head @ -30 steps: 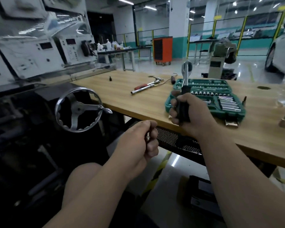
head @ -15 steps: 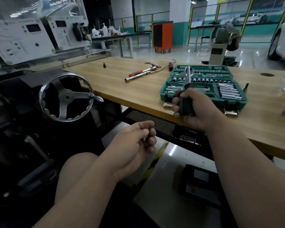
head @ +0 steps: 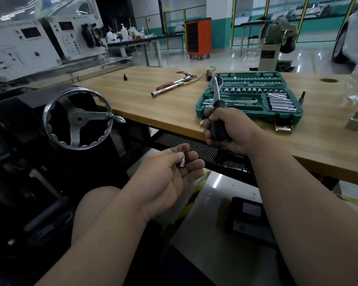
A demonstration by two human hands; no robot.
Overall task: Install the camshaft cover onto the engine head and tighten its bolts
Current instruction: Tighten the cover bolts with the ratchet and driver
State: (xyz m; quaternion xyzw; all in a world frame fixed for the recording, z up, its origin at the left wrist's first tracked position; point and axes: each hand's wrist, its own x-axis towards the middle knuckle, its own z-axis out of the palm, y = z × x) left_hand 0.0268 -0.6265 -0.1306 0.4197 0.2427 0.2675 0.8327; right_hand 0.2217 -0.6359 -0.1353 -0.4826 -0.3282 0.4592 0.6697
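Two hands are hovering in front of the open green plastic socket-set case lying on the light wooden workbench. The right hand is gripping a black-handled chrome ratchet upright before the case's left end. The left hand, lower left of the case, is pinching a small silver socket. A long chrome wrench is lying left of the case, a chrome handwheel farther left. White panels' printing is showing too small to read.
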